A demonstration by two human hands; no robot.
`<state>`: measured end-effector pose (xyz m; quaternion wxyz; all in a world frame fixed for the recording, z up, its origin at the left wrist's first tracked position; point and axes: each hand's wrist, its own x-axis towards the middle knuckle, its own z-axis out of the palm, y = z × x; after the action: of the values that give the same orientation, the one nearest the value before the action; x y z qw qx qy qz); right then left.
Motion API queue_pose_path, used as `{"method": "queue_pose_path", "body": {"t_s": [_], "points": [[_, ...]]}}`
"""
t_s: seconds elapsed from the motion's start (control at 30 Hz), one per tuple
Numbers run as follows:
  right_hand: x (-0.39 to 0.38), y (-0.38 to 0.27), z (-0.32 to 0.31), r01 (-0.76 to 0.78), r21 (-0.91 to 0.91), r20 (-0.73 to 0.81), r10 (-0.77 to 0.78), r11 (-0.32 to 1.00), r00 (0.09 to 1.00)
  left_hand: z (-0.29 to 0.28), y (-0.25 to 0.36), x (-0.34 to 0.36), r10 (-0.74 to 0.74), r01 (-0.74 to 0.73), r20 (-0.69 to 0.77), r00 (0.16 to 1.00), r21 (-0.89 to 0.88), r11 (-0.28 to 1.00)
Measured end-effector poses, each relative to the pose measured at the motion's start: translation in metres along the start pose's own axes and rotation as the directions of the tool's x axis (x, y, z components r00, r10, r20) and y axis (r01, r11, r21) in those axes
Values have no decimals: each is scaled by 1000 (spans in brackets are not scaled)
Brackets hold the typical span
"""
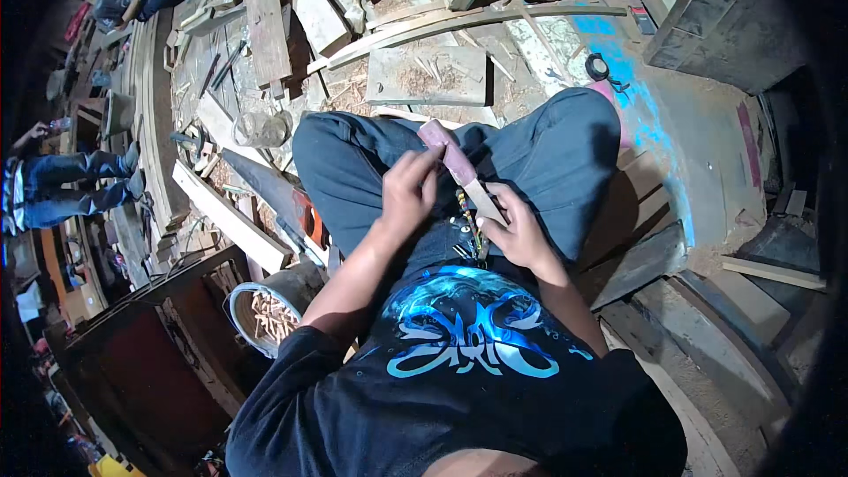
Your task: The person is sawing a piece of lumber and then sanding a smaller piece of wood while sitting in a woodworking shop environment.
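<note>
Amid scattered boards (267,18) beyond the fingers (427,162), sitting near a bucket (305,283) of pegs (271,316) left of them. Pinching a pale strip (481,200) in the right hand (517,231); touching the adjoining pinkish block (456,162) with curled fingers of the left hand (408,187), cannot tell whether gripping.

We sit with our left knee (320,152) and right knee (581,128) bent and spread wide. Our left forearm (355,276) slants up and rightward to the left grip (410,184), whose back faces up and whose fingers (427,160) curl forward and inward. Our right forearm (572,305) slants up and leftward to the right grip (519,228), which sits slightly lower and closes in a pinch, its thumb (495,231) opposite bent fingers.
</note>
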<state>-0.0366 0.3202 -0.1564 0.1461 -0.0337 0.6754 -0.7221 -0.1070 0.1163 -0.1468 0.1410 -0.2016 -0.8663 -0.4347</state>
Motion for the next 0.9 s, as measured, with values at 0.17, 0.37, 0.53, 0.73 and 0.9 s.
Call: {"method": "queue_pose_path", "body": {"t_s": [0.17, 0.37, 0.53, 0.73, 0.9], "points": [[2, -1, 2, 26, 28, -9, -26, 999, 1000, -4, 2, -7, 85, -91, 152, 985, 33, 995], [-3, -6, -4, -55, 20, 19, 55, 998, 998, 0, 18, -9, 92, -88, 161, 983, -30, 996], [0, -5, -2, -23, 37, 44, 21, 999, 999, 1, -5, 3, 38, -38, -8, 999, 25, 999], [1, -6, -5, -26, 8, 48, 26, 1000, 999, -9, -7, 10, 70, -81, 126, 990, 79, 994], [-2, -1, -6, -35, 79, 15, 34, 996, 999, -1, 18, -8, 105, -109, 221, 970, 8, 994]]}}
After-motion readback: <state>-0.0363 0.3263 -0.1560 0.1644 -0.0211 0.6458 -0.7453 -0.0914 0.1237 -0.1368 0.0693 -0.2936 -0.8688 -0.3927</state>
